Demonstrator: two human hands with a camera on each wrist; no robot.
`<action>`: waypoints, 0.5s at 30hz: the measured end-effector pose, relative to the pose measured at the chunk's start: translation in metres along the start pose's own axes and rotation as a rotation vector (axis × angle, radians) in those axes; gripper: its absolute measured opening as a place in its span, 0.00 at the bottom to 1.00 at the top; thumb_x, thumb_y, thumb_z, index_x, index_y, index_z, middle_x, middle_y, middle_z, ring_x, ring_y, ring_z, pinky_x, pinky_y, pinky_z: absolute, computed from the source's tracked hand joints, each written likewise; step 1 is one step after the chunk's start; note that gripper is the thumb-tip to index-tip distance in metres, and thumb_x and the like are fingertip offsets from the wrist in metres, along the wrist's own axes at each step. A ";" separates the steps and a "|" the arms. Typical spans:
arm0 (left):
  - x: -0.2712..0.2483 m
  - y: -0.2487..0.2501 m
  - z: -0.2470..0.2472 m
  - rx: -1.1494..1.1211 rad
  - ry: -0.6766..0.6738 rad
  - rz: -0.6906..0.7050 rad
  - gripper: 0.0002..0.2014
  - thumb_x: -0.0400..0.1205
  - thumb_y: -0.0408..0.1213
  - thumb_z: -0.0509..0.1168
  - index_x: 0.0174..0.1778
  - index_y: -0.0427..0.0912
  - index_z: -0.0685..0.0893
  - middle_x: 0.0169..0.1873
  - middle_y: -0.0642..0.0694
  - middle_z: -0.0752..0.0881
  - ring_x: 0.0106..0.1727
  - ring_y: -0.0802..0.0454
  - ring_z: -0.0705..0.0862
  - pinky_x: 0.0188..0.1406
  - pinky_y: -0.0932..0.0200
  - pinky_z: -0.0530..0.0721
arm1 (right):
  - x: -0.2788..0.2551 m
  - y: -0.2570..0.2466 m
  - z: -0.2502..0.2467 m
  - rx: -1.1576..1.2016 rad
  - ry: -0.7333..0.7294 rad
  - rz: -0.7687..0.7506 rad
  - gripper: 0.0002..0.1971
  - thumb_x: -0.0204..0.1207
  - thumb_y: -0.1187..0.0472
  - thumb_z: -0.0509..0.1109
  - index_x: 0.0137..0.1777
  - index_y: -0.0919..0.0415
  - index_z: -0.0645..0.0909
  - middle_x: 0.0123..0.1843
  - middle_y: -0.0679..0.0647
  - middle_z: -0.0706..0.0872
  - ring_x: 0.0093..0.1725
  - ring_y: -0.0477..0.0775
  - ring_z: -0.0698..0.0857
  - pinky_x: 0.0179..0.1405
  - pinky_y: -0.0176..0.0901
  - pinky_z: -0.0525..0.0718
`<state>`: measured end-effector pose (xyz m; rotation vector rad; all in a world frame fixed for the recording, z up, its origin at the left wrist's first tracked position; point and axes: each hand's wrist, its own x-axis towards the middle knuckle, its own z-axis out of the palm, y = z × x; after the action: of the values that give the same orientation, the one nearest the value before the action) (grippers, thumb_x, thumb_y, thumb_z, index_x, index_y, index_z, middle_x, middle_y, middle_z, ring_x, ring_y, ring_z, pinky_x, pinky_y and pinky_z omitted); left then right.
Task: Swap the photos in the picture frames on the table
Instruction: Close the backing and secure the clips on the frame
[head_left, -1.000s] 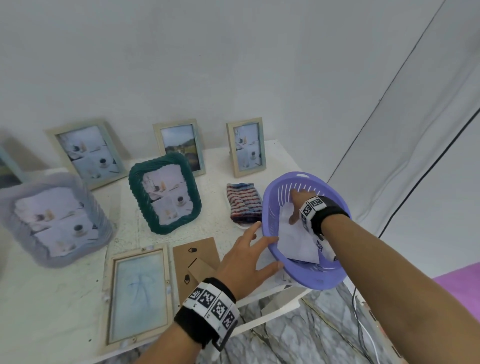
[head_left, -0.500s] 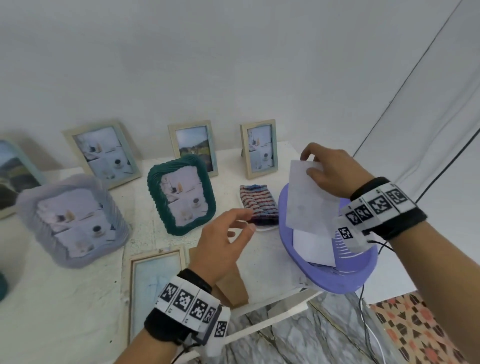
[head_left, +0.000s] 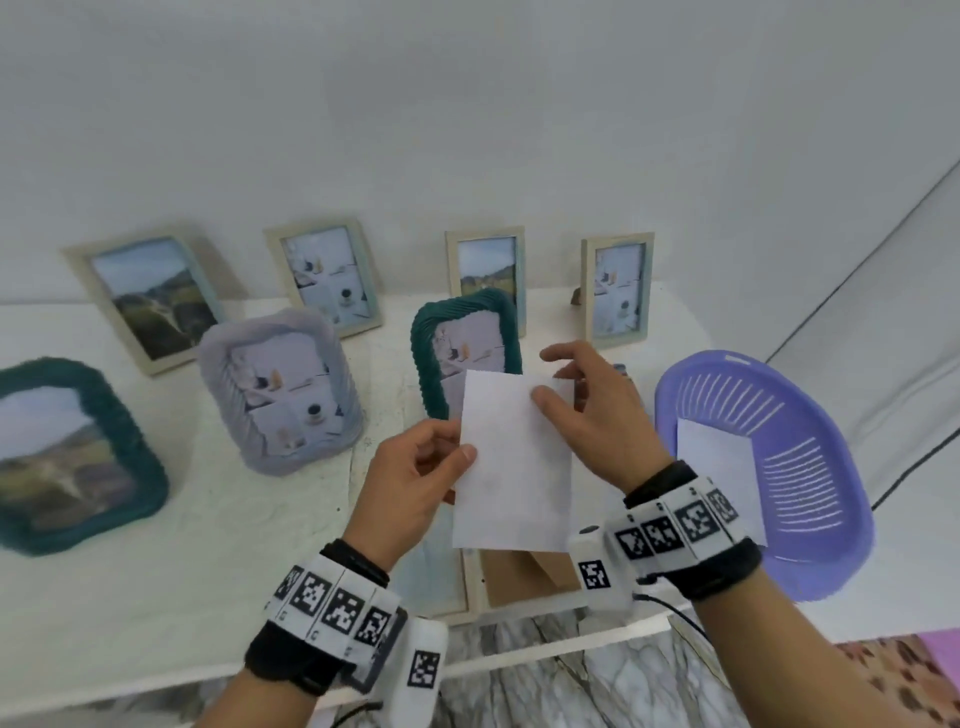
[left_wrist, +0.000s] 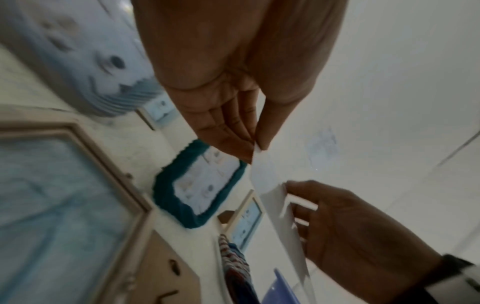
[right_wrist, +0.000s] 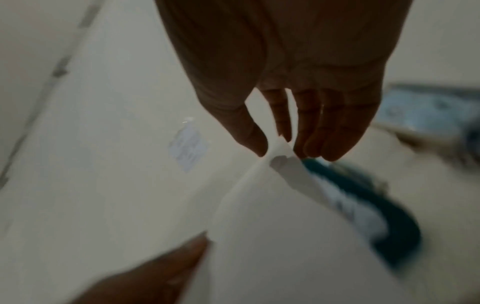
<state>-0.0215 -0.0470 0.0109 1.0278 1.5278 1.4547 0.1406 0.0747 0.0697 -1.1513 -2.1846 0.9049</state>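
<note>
1. Both hands held a white photo (head_left: 511, 462) (blank back toward the head camera) above the counter (head_left: 156, 571).
2. The left hand (head_left: 410, 483) pinched its left edge; the right hand (head_left: 602, 421) pinched its upper right corner.
3. An open frame (head_left: 441, 577) lay flat beneath; a purple basket (head_left: 810, 499) sat to the right.

Left hand (left_wrist: 228, 102) and right hand (left_wrist: 358, 232) pinch white photo (left_wrist: 270, 181) edges.
</note>
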 end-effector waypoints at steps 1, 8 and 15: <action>-0.003 -0.004 -0.008 -0.017 0.039 -0.022 0.07 0.82 0.31 0.68 0.55 0.38 0.85 0.43 0.40 0.91 0.45 0.44 0.90 0.37 0.54 0.89 | -0.003 0.003 0.012 0.072 -0.001 0.081 0.14 0.79 0.57 0.70 0.63 0.52 0.75 0.44 0.44 0.79 0.40 0.43 0.80 0.40 0.34 0.78; -0.029 -0.046 -0.055 0.023 0.176 -0.139 0.07 0.81 0.31 0.70 0.53 0.41 0.86 0.41 0.42 0.91 0.44 0.47 0.89 0.35 0.60 0.87 | -0.043 0.010 0.081 0.385 -0.206 0.348 0.07 0.81 0.65 0.67 0.57 0.57 0.78 0.44 0.63 0.89 0.45 0.63 0.89 0.41 0.62 0.88; -0.068 -0.104 -0.089 0.663 0.089 0.042 0.17 0.80 0.56 0.56 0.64 0.62 0.78 0.63 0.60 0.79 0.66 0.60 0.74 0.66 0.63 0.68 | -0.065 0.039 0.111 0.087 -0.310 0.354 0.08 0.75 0.44 0.65 0.53 0.35 0.75 0.41 0.42 0.89 0.41 0.44 0.88 0.46 0.57 0.88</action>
<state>-0.0826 -0.1455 -0.0887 1.3857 2.1324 1.0366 0.1171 -0.0003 -0.0397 -1.4648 -2.1836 1.3964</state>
